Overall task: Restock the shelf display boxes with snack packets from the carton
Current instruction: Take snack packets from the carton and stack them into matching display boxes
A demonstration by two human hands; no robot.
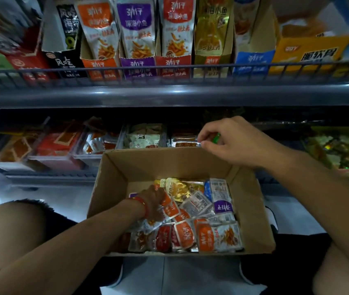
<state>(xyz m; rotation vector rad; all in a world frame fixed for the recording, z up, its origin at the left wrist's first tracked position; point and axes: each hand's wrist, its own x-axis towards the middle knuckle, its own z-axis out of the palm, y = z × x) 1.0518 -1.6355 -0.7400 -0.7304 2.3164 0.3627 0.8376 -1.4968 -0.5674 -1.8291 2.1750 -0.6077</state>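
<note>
Head view, looking down: an open cardboard carton [109,173] rests on the person's lap, holding a loose pile of snack packets [201,222] in orange, red, gold, blue and purple. The left hand [155,204] reaches into the pile, fingers curled among orange packets (whether it grips one, I cannot tell). The right hand [222,141] hovers above the carton's far rim, fingers curled around a small green object [216,137]. Display boxes [137,64] line the upper shelf.
</note>
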